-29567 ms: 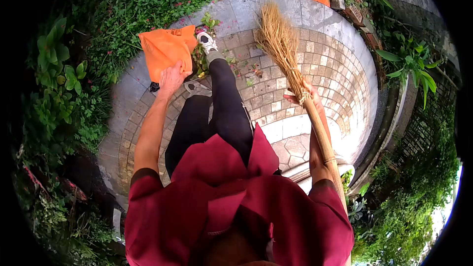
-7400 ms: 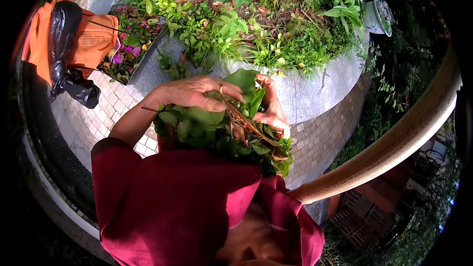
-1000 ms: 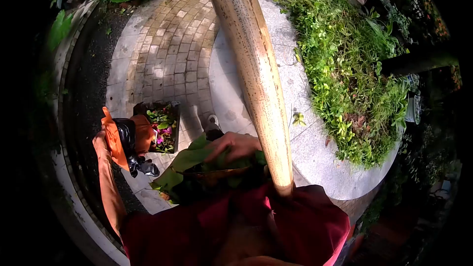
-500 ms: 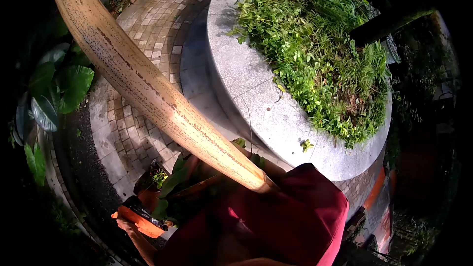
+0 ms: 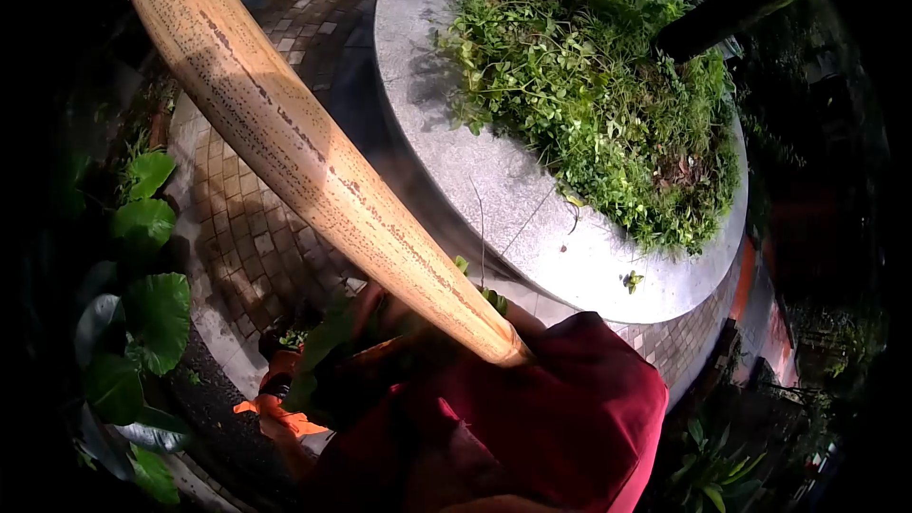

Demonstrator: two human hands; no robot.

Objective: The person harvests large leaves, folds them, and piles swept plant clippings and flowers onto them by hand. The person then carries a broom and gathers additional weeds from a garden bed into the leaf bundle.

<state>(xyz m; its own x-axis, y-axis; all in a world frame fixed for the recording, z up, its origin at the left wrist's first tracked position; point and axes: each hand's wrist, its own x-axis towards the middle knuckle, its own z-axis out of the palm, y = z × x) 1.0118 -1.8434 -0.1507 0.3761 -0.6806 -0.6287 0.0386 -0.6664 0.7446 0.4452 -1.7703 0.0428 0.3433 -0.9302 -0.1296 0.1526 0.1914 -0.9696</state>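
A forearm at the lower left ends in what looks like an orange-and-black glove on my left hand (image 5: 283, 416). Its fingers are lost in shadow beside dark green leaves (image 5: 328, 347), so I cannot make out a grip. Close to the camera, a thick tan, dark-speckled stalk (image 5: 304, 166) slants from the upper left to the burgundy cloth (image 5: 579, 389) of my clothing. What supports the stalk is hidden. My right hand does not show.
A round planter with a pale stone rim (image 5: 532, 237) holds green plants (image 5: 589, 85). Curved brick paving (image 5: 256, 237) runs around it. Broad-leaved plants (image 5: 157, 318) border dark soil at left. A dark trunk (image 5: 722, 19) leans in from the upper right.
The view has shifted, so the planter sits higher and more broad leaves show at left. The stalk stays slanted across the view. The orange glove appears slightly further right and partly turned.
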